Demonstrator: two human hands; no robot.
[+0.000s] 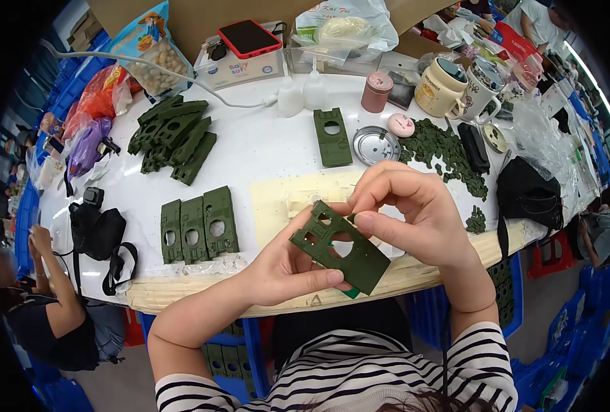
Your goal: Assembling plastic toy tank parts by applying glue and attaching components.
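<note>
My left hand [277,275] is closed around a dark green plastic toy tank hull panel [368,266], tilted, with one large round hole and smaller openings at its upper end. My right hand [418,216] pinches a tiny green plastic part [351,218] against the panel's upper right edge; the fingertips hide most of it. Three matching panels [194,226] lie side by side to the left. Another single panel [331,137] lies farther back, and a heap of them [174,134] sits at the far left. Many small green parts [442,154] are spread at the right.
A round metal dish [376,145], a pink tin [376,92] and mugs [441,86] stand behind. White bottles [314,88] and a red-cased phone [250,38] are at the back. Black pouches [530,192] lie right and left. Blue crates hold panels below the table edge. Another person sits at left.
</note>
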